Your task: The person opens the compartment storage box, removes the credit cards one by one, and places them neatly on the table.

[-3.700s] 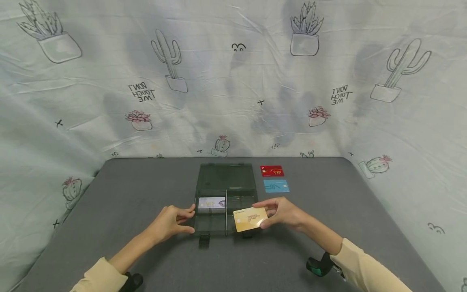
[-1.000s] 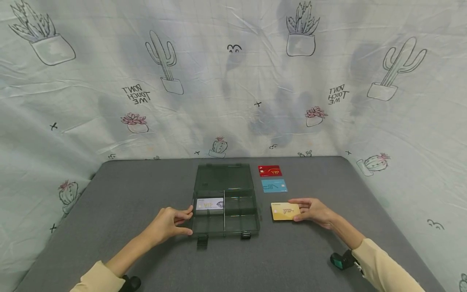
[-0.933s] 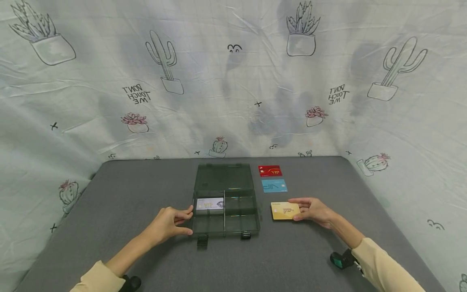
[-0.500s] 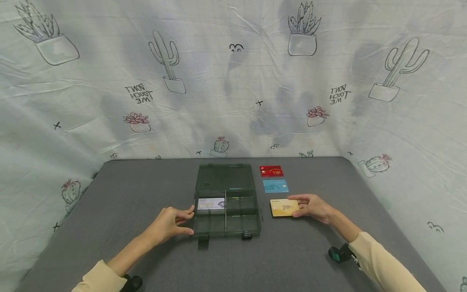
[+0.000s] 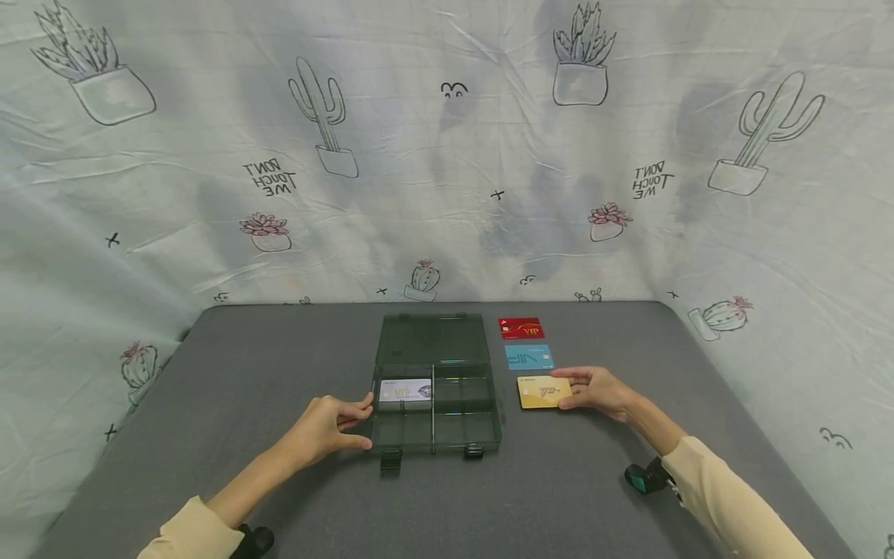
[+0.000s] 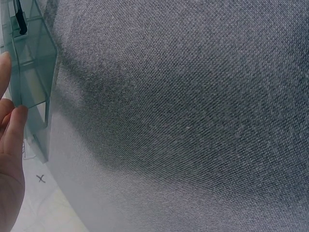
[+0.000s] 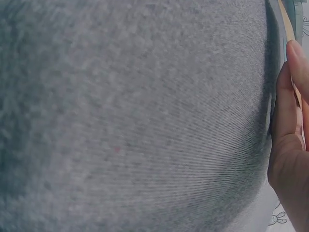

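Observation:
My right hand (image 5: 595,391) pinches a gold plastic card (image 5: 539,392) by its right end, thumb on the near side. The card lies flat and low over the table, right of the box and just below the blue card. My left hand (image 5: 323,432) rests its spread thumb and index finger against the left wall of a dark translucent divided box (image 5: 464,428), its lid (image 5: 433,339) folded back. A silver VIP card (image 5: 405,390) sits in the box's upper left compartment. In the right wrist view the gold card (image 7: 285,19) shows edge-on beside my fingers.
A red VIP card (image 5: 521,328) and a blue VIP card (image 5: 529,357) lie in a column right of the lid. Two latches hang at the box's front edge, the left one (image 5: 390,461) folded down. A patterned cloth (image 5: 447,155) stands behind the grey table (image 5: 293,334).
My right hand has carried the gold card from over the box's right compartments out to the table on the right, then slightly away toward the blue card. The left hand stays at the box.

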Tool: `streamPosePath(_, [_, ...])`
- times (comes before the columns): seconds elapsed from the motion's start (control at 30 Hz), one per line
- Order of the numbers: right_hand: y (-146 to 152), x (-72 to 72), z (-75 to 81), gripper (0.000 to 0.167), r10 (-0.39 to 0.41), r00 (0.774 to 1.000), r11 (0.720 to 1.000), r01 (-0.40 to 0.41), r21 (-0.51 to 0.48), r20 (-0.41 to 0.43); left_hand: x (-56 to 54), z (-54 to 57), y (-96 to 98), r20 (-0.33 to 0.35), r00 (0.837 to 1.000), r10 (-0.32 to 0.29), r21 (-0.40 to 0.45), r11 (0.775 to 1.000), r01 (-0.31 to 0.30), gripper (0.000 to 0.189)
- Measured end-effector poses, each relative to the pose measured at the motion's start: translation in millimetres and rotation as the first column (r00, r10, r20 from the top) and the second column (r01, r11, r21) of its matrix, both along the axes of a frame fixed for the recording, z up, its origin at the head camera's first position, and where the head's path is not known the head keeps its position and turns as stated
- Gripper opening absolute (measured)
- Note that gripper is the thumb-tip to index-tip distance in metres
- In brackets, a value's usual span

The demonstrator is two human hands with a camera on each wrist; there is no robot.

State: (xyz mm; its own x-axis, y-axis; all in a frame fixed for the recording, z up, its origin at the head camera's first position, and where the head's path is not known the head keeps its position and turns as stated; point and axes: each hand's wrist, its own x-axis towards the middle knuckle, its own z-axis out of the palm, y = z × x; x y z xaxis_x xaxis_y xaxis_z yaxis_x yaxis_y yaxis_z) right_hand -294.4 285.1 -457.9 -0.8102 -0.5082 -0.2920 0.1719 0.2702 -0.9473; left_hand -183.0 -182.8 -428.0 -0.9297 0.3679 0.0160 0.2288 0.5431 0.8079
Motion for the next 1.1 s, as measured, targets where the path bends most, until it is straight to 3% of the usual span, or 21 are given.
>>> streamPosePath(0.47, [-7, -4.8, 3.1, 0.065, -0.018, 0.999, 0.998, 0.021, 0.062, -0.040, -0.3, 2.2, 0.6, 0.006, 1.000, 0.004, -0.005, 1.000, -0.004, 0.058])
streamPosePath(0.73, [-10, -2.7, 5.2, 0.062, 0.000, 0.986, 0.987, 0.027, 0.161, -0.166, -1.3, 0.8, 1.0, 0.021, 1.000, 0.011, -0.002, 1.000, -0.011, 0.058])
streamPosePath(0.87, [-12, -0.4, 6.2, 0.058, 0.028, 0.964, 0.973, 0.034, 0.229, -0.264, -2.1, 0.3, 0.5, 0.023, 1.000, 0.010, 0.006, 1.000, -0.010, 0.058])
streamPosePath(1.1, [-14, 3.4, 4.7, 0.051, 0.104, 0.876, 0.945, 0.061, 0.322, -0.472, -2.9, -0.4, -0.2, 0.019, 1.000, 0.003, 0.007, 1.000, -0.003, 0.057])
